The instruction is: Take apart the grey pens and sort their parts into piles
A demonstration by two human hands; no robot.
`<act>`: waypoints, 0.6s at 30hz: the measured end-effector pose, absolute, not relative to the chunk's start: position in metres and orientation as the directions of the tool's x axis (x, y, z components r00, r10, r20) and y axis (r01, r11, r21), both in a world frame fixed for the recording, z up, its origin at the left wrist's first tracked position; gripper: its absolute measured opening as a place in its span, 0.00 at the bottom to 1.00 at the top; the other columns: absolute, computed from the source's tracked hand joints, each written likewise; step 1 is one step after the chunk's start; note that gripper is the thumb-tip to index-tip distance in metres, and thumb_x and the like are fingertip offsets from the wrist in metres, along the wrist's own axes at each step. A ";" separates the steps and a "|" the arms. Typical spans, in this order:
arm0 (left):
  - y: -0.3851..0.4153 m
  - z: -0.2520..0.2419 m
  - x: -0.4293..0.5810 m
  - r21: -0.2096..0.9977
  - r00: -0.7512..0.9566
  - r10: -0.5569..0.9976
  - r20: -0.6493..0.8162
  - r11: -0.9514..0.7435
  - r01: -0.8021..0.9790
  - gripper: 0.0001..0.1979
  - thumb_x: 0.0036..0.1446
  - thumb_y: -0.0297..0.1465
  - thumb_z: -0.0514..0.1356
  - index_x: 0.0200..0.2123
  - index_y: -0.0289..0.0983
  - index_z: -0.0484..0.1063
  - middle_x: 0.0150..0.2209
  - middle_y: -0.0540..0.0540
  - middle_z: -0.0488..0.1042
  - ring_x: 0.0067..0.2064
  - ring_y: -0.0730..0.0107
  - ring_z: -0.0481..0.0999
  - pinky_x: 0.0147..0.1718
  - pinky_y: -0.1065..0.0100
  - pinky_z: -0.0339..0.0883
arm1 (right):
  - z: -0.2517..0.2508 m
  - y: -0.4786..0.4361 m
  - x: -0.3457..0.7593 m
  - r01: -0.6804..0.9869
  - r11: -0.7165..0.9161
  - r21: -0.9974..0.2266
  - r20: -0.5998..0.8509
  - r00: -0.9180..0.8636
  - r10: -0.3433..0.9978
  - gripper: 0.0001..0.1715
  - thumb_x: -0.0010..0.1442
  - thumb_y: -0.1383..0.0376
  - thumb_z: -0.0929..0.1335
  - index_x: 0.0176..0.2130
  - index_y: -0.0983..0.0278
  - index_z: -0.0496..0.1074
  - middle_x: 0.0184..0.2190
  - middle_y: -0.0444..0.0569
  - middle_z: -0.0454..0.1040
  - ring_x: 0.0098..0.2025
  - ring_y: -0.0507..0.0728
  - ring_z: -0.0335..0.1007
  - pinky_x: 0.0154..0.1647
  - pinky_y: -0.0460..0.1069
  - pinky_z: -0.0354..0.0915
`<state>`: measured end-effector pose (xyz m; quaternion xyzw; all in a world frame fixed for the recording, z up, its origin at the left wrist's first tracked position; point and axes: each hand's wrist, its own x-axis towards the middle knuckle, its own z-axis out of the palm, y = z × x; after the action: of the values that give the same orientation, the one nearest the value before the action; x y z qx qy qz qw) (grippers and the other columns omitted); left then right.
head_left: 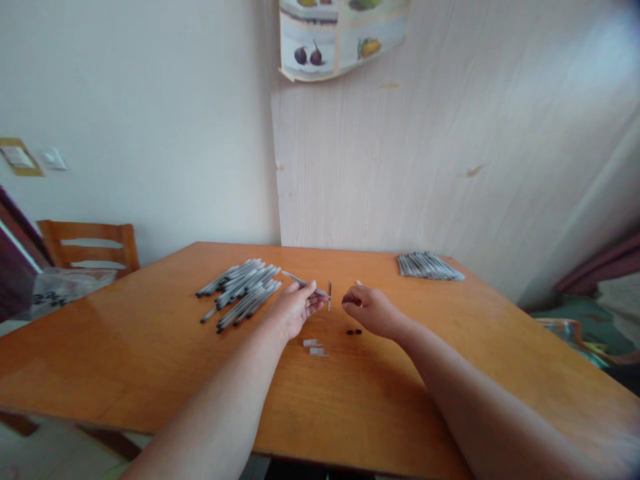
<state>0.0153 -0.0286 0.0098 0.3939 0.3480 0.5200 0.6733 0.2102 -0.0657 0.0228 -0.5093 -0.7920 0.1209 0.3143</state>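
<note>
Left hand (296, 310) pinches pen (295, 277), one end jutting past fingers; right hand (367, 310) curled nearby (cannot tell if gripping anything); pen probably light, stiff, slick, best held mid-barrel

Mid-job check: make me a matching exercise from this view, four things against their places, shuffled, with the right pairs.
1. Loose pile of pens
2. Black pieces
3. Clear pieces
4. Flat row of pens

A. At the far right corner of the table
B. Left of the left hand
C. Closest of the four to the near edge
D. Just below the right hand in view

Pairs: 1-B; 2-D; 3-C; 4-A
</note>
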 end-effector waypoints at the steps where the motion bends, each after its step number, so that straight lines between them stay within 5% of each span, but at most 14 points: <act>1: -0.029 0.010 0.016 0.894 0.220 0.974 -0.062 0.152 -0.421 0.05 0.58 0.28 0.60 0.33 0.34 0.66 0.30 0.42 0.77 0.32 0.68 0.80 0.31 0.71 0.72 | 0.023 -0.067 0.207 0.722 0.460 -0.516 0.401 -0.271 0.875 0.09 0.57 0.66 0.64 0.31 0.65 0.74 0.27 0.46 0.74 0.30 0.52 0.67 0.32 0.46 0.59; 13: -0.035 0.012 0.021 0.911 0.326 0.943 -0.063 0.188 -0.366 0.06 0.57 0.30 0.61 0.35 0.34 0.67 0.32 0.41 0.78 0.34 0.66 0.80 0.33 0.68 0.72 | 0.012 -0.069 0.190 0.731 0.423 -0.536 0.456 -0.171 0.873 0.10 0.60 0.61 0.64 0.33 0.62 0.73 0.28 0.45 0.74 0.30 0.51 0.67 0.31 0.45 0.58; 18: -0.030 0.015 0.014 0.903 0.242 0.969 -0.048 0.145 -0.405 0.07 0.56 0.31 0.62 0.33 0.34 0.67 0.31 0.41 0.78 0.33 0.66 0.80 0.31 0.69 0.71 | 0.020 -0.072 0.194 0.753 0.380 -0.537 0.430 -0.144 0.891 0.13 0.60 0.60 0.63 0.29 0.63 0.71 0.26 0.46 0.74 0.29 0.51 0.67 0.30 0.45 0.57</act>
<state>0.0145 -0.0300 0.0153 0.4089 0.3448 0.5100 0.6737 0.1939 -0.0719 0.0198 -0.5482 -0.7500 0.0968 0.3573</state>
